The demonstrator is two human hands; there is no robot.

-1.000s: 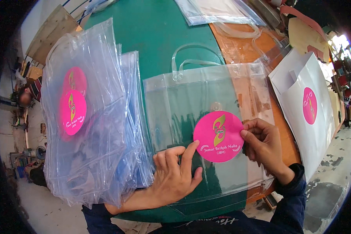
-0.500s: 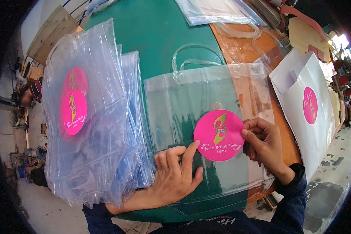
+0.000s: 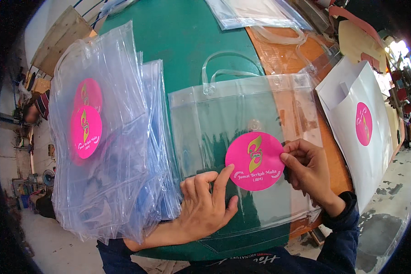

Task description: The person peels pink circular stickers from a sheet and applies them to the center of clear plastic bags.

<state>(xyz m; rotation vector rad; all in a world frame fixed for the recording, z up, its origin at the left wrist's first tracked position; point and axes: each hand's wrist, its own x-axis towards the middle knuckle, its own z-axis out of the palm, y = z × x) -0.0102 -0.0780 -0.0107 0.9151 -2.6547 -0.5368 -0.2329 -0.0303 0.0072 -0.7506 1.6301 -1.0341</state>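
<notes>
A round pink sticker (image 3: pixel 255 171) with a green-and-yellow emblem and pale lettering lies over the front of a clear plastic bag (image 3: pixel 205 123). The bag lies flat in front of me, its handle loops pointing away. My right hand (image 3: pixel 304 165) pinches the sticker's right edge between thumb and fingers. With the index fingertip my left hand (image 3: pixel 210 198) touches the sticker's left edge. Its thumb stands apart and its other fingers bend loosely over the bag's lower left part. How much of the sticker's back touches the plastic cannot be told.
A pile of clear bags (image 3: pixel 109 192), the top one showing pink stickers, stands at left on the green table surface (image 3: pixel 169 36). On the right, a white paper envelope (image 3: pixel 351 118) holds a pink sticker on its face. More clear bags (image 3: pixel 260 13) lie at the far edge.
The sticker has shifted slightly down and left and has turned a little counterclockwise. My right hand has moved slightly left with it; my left hand has stayed in place.
</notes>
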